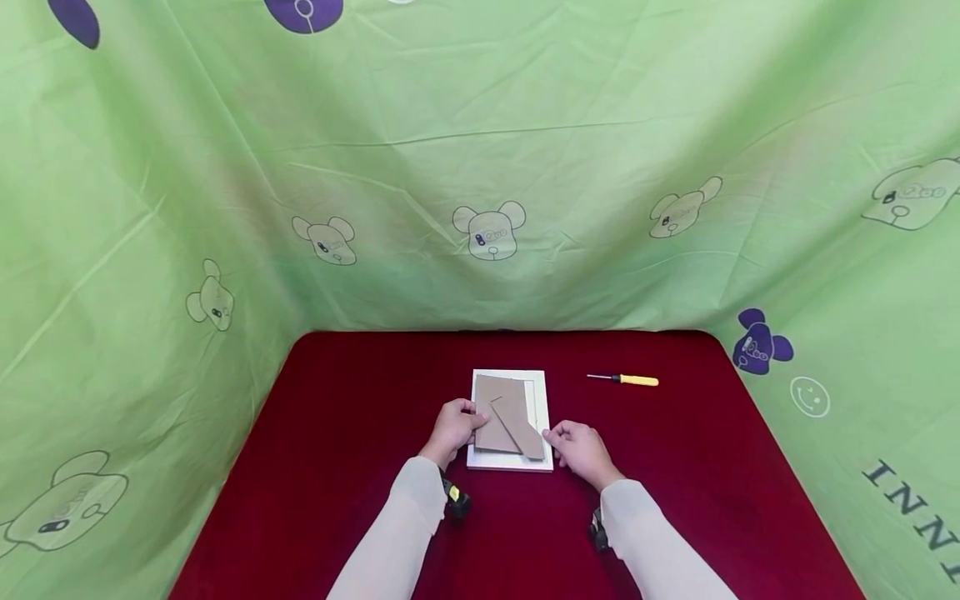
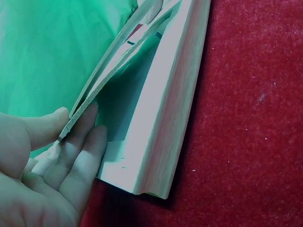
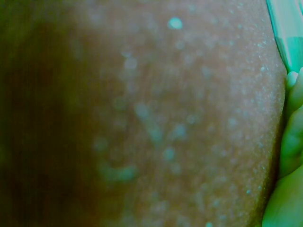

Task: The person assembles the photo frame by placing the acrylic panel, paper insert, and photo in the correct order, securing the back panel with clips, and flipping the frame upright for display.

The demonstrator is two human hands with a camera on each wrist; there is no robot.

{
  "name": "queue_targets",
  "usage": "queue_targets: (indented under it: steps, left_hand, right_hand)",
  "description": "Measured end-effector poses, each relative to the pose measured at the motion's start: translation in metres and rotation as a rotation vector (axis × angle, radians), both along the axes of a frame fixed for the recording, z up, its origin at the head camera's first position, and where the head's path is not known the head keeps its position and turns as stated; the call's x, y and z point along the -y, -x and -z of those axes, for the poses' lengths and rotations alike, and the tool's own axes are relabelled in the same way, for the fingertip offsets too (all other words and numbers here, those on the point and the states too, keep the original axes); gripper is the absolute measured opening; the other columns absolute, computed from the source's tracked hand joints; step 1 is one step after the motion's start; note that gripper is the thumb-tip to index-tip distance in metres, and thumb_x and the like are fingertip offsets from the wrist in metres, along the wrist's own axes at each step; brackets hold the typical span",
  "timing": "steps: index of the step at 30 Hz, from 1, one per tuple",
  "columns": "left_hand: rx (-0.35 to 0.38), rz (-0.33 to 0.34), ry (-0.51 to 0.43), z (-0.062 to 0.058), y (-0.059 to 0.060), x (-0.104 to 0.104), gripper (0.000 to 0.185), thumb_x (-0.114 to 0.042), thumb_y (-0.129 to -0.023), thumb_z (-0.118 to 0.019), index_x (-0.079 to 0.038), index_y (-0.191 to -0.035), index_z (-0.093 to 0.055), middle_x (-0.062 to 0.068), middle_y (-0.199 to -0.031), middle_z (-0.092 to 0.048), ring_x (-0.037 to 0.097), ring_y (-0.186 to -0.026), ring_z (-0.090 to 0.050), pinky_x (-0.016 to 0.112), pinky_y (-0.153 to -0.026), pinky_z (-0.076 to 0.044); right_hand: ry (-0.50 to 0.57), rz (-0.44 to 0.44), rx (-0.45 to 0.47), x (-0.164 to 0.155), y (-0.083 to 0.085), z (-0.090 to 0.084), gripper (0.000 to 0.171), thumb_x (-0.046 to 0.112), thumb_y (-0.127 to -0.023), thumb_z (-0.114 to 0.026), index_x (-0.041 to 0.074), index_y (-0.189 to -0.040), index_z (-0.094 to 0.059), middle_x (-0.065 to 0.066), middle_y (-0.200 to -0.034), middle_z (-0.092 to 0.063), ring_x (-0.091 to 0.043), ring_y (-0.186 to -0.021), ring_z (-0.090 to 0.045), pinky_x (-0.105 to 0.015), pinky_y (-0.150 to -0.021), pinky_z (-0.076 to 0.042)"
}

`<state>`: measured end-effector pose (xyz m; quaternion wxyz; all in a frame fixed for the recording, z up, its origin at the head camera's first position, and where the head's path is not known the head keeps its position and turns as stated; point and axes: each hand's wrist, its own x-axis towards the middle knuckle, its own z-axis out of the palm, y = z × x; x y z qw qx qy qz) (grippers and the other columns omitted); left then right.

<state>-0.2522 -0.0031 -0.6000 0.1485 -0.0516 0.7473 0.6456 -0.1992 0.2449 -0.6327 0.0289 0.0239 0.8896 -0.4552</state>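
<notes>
A white picture frame (image 1: 508, 462) lies on the red table with its back side up. Its brown backing board (image 1: 497, 435), with a slanted stand leg (image 1: 517, 419), is lifted from the frame at the left side. My left hand (image 1: 453, 429) pinches that board's edge, thumb on top and fingers beneath. In the left wrist view, a gap shows between the backing board (image 2: 90, 98) and the frame (image 2: 156, 109). My right hand (image 1: 581, 450) grips the frame's right edge between thumb and fingers. Mostly blurred tabletop fills the right wrist view, with fingers (image 3: 291, 142) at its right edge.
A screwdriver (image 1: 636, 380) with a yellow handle lies to the right of the frame, towards the back. The red-covered table (image 1: 360, 392) is enclosed by green printed cloth (image 1: 405, 283) at the back and both sides.
</notes>
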Motion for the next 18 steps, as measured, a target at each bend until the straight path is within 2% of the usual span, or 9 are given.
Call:
queue_targets:
  steps: [5,12,18]
  left_hand:
    - [-0.020,0.005,0.003,0.0007,-0.0005,-0.0006,0.018,-0.004,-0.090,-0.068,0.005,-0.103,-0.059,0.013,-0.086,-0.064,0.018,-0.069,-0.066,0.032,-0.059,-0.056]
    - [-0.007,0.009,0.022,0.0000,-0.0005,-0.0041,0.019,-0.005,-0.091,-0.067,0.004,-0.106,-0.058,0.012,-0.089,-0.064,0.018,-0.071,-0.066,0.031,-0.060,-0.056]
    - [-0.017,0.021,0.042,-0.0042,-0.0016,-0.0099,0.019,-0.004,-0.092,-0.066,0.006,-0.106,-0.057,0.013,-0.084,-0.065,0.015,-0.062,-0.062,0.025,-0.052,-0.050]
  right_hand:
    - [0.003,0.001,0.003,0.0004,-0.0006,-0.0005,0.029,0.039,-0.094,-0.065,0.015,-0.077,-0.063,0.000,-0.059,-0.057,-0.018,-0.051,-0.056,-0.033,-0.051,-0.044]
    - [0.006,-0.001,0.005,0.0004,-0.0013,-0.0007,0.028,0.038,-0.093,-0.065,0.016,-0.076,-0.063,0.001,-0.058,-0.057,-0.016,-0.051,-0.056,-0.032,-0.051,-0.044]
    - [0.021,0.003,-0.001,0.0006,-0.0011,-0.0021,0.027,0.037,-0.093,-0.065,0.016,-0.077,-0.064,0.001,-0.059,-0.058,-0.017,-0.051,-0.057,-0.033,-0.049,-0.045]
